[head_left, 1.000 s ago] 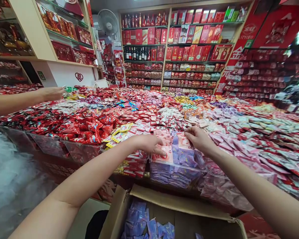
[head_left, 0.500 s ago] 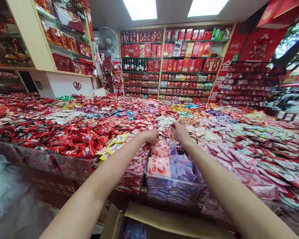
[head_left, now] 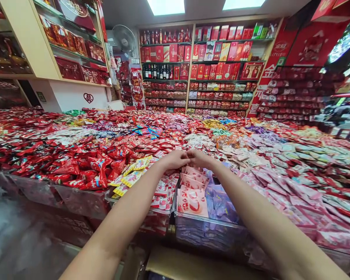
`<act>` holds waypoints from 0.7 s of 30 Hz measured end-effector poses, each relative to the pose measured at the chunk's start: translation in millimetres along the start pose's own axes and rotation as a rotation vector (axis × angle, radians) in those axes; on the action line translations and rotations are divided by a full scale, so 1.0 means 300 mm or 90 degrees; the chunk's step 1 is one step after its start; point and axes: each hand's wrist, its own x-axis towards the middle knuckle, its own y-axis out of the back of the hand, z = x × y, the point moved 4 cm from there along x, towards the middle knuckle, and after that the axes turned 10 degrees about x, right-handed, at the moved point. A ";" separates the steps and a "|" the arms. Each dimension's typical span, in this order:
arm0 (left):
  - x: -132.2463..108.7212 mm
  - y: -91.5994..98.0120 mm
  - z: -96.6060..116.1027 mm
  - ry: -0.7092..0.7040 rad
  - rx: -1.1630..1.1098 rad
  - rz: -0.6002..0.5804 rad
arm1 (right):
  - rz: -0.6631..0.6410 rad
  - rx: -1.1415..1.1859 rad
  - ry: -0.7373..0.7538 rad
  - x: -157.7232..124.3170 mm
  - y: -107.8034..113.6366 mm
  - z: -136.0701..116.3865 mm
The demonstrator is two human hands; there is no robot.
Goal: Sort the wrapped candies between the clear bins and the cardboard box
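Note:
My left hand (head_left: 175,160) and my right hand (head_left: 199,158) meet above the back of a clear plastic bin (head_left: 207,221), fingertips nearly touching. Both have curled, closed fingers; whatever lies in them is hidden. Just below them, pink candy packets (head_left: 193,200) printed with round fruit pictures overlap in a row along the bin's left side. Purple packets (head_left: 220,202) fill the right side, partly covered by my right forearm.
Left of the bin are yellow packets (head_left: 132,175) and red twisted packets (head_left: 76,167). Loose pink packets (head_left: 282,190) spread to the right. An opened cardboard box (head_left: 192,264) sits below the bins. Stocked shelves (head_left: 189,70) stand behind.
My hands have come together; the right moved left and down, the left slightly right. The view has shifted a little, and the cardboard box sits lower in it.

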 end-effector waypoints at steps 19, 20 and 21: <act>-0.051 0.048 0.023 0.024 0.080 -0.060 | 0.065 -0.043 -0.357 -0.340 0.049 -0.005; -0.053 0.046 0.018 0.029 0.072 -0.065 | 0.092 -0.016 -0.347 -0.333 0.040 0.008; -0.055 0.044 0.013 0.032 0.062 -0.065 | 0.117 0.006 -0.330 -0.324 0.032 0.016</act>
